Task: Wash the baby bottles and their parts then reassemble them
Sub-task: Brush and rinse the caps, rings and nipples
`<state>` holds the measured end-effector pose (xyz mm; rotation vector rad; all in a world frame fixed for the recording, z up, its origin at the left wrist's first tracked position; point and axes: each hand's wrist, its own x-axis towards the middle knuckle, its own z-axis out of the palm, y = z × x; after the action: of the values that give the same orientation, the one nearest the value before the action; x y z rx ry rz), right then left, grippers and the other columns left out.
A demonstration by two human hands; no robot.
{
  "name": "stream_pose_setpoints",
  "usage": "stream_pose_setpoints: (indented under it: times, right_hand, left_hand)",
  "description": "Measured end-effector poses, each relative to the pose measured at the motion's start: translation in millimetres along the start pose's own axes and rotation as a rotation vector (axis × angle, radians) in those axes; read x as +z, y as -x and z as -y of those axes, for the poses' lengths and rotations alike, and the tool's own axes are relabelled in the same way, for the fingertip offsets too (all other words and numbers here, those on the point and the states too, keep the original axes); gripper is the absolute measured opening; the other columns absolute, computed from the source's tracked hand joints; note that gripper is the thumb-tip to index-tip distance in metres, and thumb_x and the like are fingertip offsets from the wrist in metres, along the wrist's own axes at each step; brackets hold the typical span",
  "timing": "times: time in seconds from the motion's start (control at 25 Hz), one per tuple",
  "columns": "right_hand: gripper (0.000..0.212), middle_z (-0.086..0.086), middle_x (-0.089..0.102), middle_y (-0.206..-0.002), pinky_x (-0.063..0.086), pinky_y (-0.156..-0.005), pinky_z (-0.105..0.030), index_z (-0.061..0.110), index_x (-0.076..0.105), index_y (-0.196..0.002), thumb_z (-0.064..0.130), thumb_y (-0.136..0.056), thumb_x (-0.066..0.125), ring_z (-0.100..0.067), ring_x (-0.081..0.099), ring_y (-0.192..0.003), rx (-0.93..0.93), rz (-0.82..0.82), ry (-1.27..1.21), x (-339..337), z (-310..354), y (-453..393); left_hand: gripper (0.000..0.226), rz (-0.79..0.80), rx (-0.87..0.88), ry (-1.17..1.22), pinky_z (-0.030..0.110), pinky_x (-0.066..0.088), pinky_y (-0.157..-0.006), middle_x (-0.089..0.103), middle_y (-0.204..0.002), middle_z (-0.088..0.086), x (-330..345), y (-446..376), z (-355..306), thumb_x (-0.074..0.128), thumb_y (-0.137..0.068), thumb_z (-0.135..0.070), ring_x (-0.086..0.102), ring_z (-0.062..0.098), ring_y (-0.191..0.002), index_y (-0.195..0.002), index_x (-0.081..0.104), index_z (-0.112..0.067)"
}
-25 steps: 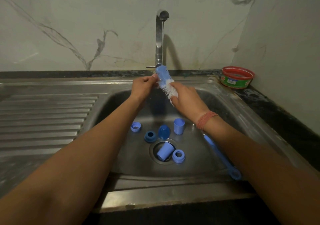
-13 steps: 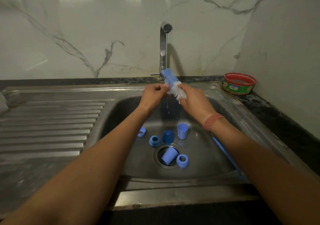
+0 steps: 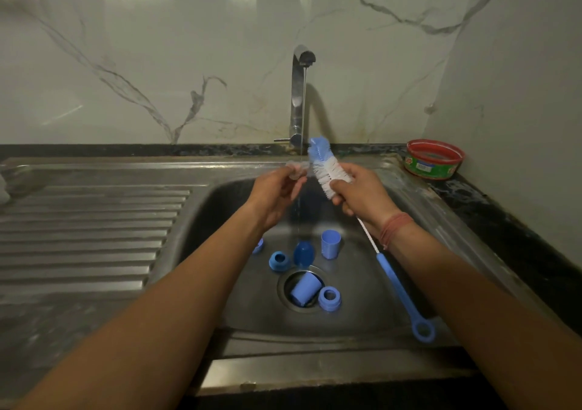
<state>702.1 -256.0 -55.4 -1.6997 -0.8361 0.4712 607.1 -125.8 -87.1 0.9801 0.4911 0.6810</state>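
The washing step is in hand: the left hand (image 3: 277,189) pinches a clear teat (image 3: 296,168) under the tap's (image 3: 299,94) thin stream, and just beside it the right hand (image 3: 359,193) grips the bottle brush (image 3: 327,170) by its bristles. Blue caps and rings (image 3: 304,288) lie around the sink's (image 3: 393,283) drain. Next, probably, the brush must work into the teat. Far right, the red tub's (image 3: 433,160) label is too blurred to read.
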Motion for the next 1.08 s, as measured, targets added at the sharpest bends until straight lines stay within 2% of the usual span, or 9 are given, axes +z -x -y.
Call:
stream_pose_setpoints:
  times: [0.16,0.36,0.6,0.68,0.76,0.92,1.04,1.08]
  right_hand:
    - [0.033,-0.003,0.056,-0.064,0.029,-0.031,-0.015,0.007,0.053,-0.127,-0.001,-0.094,0.050,-0.001,0.043,-0.031,0.006,0.048,-0.015,6,0,5]
    - [0.039,-0.002,0.058,-0.070,0.033,-0.033,-0.016,0.012,0.049,-0.134,0.007,-0.096,0.053,0.001,0.046,-0.035,-0.016,-0.022,0.080,0,-2,-3]
    - [0.044,-0.001,0.057,-0.081,0.034,-0.037,-0.010,0.017,0.045,-0.138,0.009,-0.096,0.052,-0.006,0.052,-0.049,-0.096,0.034,0.214,15,0,8]
    - [0.046,-0.004,0.059,-0.090,0.035,-0.038,-0.009,0.017,0.044,-0.140,0.008,-0.095,0.052,-0.007,0.054,-0.051,-0.114,0.038,0.242,19,-1,11]
    - [0.046,-0.004,0.059,-0.092,0.036,-0.039,-0.009,0.016,0.044,-0.140,0.008,-0.095,0.052,-0.005,0.054,-0.049,-0.128,0.037,0.261,20,-1,12]
    - [0.046,0.001,0.057,-0.081,0.035,-0.037,-0.010,0.017,0.045,-0.139,0.007,-0.095,0.051,0.001,0.053,-0.041,-0.121,0.056,0.228,22,-1,14]
    - [0.045,-0.001,0.058,-0.083,0.035,-0.036,-0.012,0.018,0.044,-0.139,0.008,-0.096,0.051,-0.007,0.054,-0.050,-0.101,0.019,0.170,17,0,11]
    - [0.043,-0.001,0.058,-0.080,0.034,-0.035,-0.012,0.017,0.044,-0.137,0.008,-0.096,0.051,-0.008,0.053,-0.050,-0.092,-0.002,0.159,14,0,8]
  left_hand:
    - [0.022,0.109,0.002,-0.187,0.020,0.056,-0.076,0.072,-0.104,0.009,4,4,1,0.060,-0.097,-0.013,0.069,0.012,-0.090,-0.114,0.066,0.000]
    - [0.019,0.188,0.025,-0.277,0.019,0.056,-0.078,0.074,-0.101,0.006,11,8,10,0.061,-0.095,-0.010,0.071,0.009,-0.088,-0.110,0.069,-0.002]
    - [0.012,-0.041,-0.016,-0.051,0.019,0.057,-0.077,0.070,-0.097,0.009,11,8,5,0.056,-0.098,-0.006,0.068,0.012,-0.085,-0.101,0.066,-0.001]
    - [0.011,-0.087,-0.008,-0.044,0.020,0.057,-0.077,0.070,-0.095,0.009,9,7,3,0.056,-0.099,-0.008,0.068,0.014,-0.087,-0.096,0.066,-0.005]
    - [0.013,-0.122,0.001,-0.050,0.023,0.057,-0.083,0.070,-0.096,0.011,8,6,2,0.056,-0.099,-0.009,0.067,0.017,-0.091,-0.094,0.066,-0.005]
    - [0.018,-0.158,-0.007,0.002,0.029,0.055,-0.092,0.070,-0.105,0.015,8,4,3,0.053,-0.100,-0.011,0.068,0.021,-0.099,-0.108,0.064,0.001]
    - [0.025,-0.036,-0.041,0.037,0.030,0.053,-0.098,0.068,-0.116,0.017,11,7,3,0.052,-0.101,-0.011,0.067,0.023,-0.109,-0.119,0.061,0.003]
    - [0.027,0.026,-0.057,0.024,0.028,0.054,-0.095,0.069,-0.115,0.015,13,9,3,0.052,-0.101,-0.010,0.067,0.021,-0.106,-0.122,0.060,0.003]
